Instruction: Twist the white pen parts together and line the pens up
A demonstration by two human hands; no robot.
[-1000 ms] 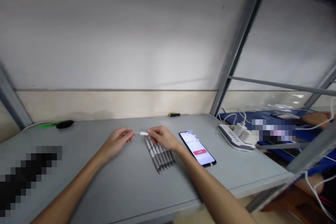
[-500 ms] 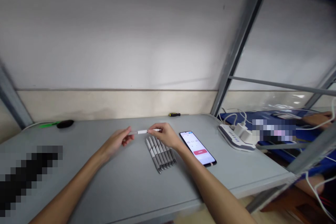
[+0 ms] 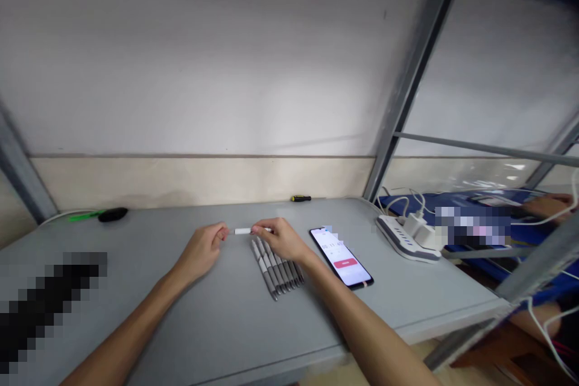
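A white and grey pen (image 3: 242, 231) is held level between my hands, just above the desk. My left hand (image 3: 205, 248) is closed around its left end, with the fingers curled and covering the tip. My right hand (image 3: 279, 236) pinches the other end between thumb and fingers. Below and partly behind my right hand, a row of several matching pens (image 3: 271, 268) lies side by side on the grey desk (image 3: 217, 325). A phone (image 3: 341, 256) with a lit timer screen rests to the right of that row.
A white power strip (image 3: 402, 237) with plugged chargers stands at the right. By the wall lie a yellow and black screwdriver (image 3: 301, 198) and a dark object (image 3: 113, 214) beside something green. Another person's hand (image 3: 549, 210) shows at the far right, beyond the metal frame.
My left hand has turned and its fingers have curled tighter over the pen's end. The pen and my right hand have shifted slightly left and down.
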